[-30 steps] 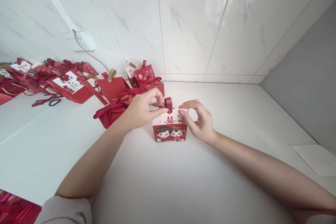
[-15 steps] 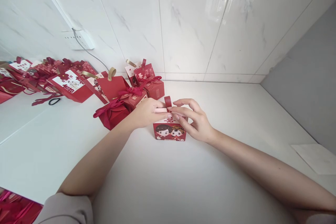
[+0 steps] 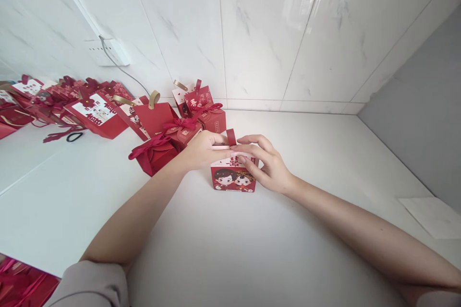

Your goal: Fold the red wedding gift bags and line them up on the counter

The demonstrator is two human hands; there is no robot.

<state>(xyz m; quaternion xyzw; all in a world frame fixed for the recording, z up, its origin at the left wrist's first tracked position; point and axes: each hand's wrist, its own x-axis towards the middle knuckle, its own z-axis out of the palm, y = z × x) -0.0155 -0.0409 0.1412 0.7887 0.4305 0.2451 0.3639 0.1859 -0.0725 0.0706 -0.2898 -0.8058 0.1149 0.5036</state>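
Observation:
A small red and white gift box [image 3: 234, 180], printed with two cartoon figures, stands upright on the white table. A dark red strap loop [image 3: 231, 137] rises from its top edge. My left hand [image 3: 203, 150] pinches the top of the box from the left, thumb in front and fingers behind. From the right, my right hand [image 3: 268, 163] is closed around the same top edge beside the loop, its thumb and fingertips on the box. The fingers partly cover the upper front panel, and the back of the box is hidden.
Several red gift boxes, some with ribbon bows [image 3: 154, 146] or gold loops [image 3: 154, 100], crowd the left and back. A black ring [image 3: 75, 137] lies among them. A grey cable [image 3: 122, 71] hangs from the wall socket [image 3: 108, 52]. A white sheet [image 3: 430, 217] lies at right.
Both hands keep their hold on the top of the box. My left hand and the right thumb have shifted slightly, and more of the printed upper panel shows.

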